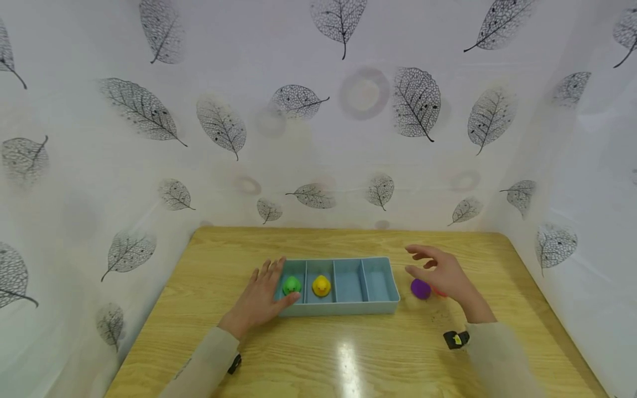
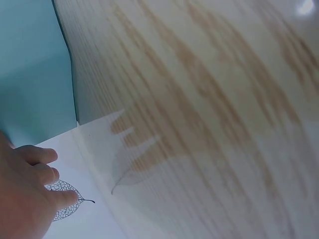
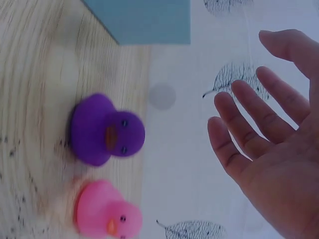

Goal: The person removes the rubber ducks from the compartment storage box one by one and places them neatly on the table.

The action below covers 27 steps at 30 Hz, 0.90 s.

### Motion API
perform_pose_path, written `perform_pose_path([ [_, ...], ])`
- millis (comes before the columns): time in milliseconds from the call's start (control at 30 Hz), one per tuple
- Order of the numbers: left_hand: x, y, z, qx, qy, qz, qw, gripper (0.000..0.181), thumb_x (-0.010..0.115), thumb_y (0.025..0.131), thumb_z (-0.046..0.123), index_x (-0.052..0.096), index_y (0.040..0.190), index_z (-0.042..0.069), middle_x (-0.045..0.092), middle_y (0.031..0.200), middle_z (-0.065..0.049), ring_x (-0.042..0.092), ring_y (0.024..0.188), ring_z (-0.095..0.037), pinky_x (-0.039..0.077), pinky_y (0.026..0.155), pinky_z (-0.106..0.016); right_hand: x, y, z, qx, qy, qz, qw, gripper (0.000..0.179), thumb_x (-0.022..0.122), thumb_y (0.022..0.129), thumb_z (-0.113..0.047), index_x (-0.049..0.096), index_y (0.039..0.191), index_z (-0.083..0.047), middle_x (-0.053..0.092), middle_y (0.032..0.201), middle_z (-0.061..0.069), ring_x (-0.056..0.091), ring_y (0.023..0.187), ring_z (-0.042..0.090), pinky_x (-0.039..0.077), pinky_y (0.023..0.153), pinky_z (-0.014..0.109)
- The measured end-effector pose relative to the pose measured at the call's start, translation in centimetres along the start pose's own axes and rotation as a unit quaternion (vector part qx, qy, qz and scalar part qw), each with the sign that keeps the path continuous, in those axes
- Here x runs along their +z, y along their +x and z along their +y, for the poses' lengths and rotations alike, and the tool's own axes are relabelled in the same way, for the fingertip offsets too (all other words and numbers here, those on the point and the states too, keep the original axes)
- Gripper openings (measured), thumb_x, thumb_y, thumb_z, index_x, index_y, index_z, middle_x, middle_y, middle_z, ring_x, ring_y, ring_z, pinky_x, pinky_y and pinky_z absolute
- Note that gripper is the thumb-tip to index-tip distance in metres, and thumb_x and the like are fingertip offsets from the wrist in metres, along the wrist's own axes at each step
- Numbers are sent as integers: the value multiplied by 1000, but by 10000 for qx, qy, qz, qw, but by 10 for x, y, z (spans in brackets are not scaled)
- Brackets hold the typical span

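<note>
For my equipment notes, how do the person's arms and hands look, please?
The left sleeve and right sleeve are long and pale beige. The left black device and right black device sit by the wrists; the right one has yellow marking. Left hand and right hand wear no gloves.

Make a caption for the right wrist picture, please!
Rounded purple toy duck and rounded pink toy duck sit on a wooden table near the open right hand.

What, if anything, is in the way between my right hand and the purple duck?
Nothing visible: in the right wrist view, only open space separates the right hand from the purple duck on the tabletop. The pink duck stands beside it, not in that gap.
</note>
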State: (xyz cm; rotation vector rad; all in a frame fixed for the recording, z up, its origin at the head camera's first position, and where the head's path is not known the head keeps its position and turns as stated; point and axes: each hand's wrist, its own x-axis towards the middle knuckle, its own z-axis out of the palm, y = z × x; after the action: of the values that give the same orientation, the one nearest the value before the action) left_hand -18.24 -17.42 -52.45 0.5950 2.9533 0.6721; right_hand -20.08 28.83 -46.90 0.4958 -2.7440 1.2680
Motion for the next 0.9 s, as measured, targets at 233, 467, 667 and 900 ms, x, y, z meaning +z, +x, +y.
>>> perform_pose_path([
  [233, 1, 0, 0, -8, -28, 0, 10000, 101, 55, 102, 65, 8, 171, 9, 23, 173, -24, 15, 162, -47, 14, 129, -68, 18, 11, -17, -220, 215, -173, 9994, 47, 77, 98, -22, 66, 142, -11, 71, 136, 10, 67, 113, 21, 56, 90, 32],
  [467, -1, 0, 0, -3, -69, 31, 10000, 101, 55, 101, 66, 9, 171, 9, 24, 173, -24, 16, 162, -47, 15, 129, -69, 33, 17, -31, -506, 360, -271, 9977, 45, 77, 98, -19, 66, 141, -11, 72, 135, 12, 68, 114, 39, 57, 87, 33],
  [667, -1, -1, 1, -2, -54, 36, 10000, 101, 55, 101, 67, 10, 171, 9, 25, 173, -24, 16, 162, -47, 14, 129, -69, 47, 22, -42, -483, 378, -518, 9968, 49, 78, 98, -23, 64, 144, -12, 70, 138, 9, 69, 115, 34, 59, 89, 39],
  [900, 0, -1, 0, -5, -82, 60, 9999, 101, 55, 101, 67, 10, 171, 10, 25, 172, -24, 16, 162, -47, 14, 129, -70, 63, 27, -53, -769, 437, -681, 9937, 47, 78, 97, -20, 66, 141, -7, 71, 136, 13, 69, 112, 40, 60, 89, 51],
])
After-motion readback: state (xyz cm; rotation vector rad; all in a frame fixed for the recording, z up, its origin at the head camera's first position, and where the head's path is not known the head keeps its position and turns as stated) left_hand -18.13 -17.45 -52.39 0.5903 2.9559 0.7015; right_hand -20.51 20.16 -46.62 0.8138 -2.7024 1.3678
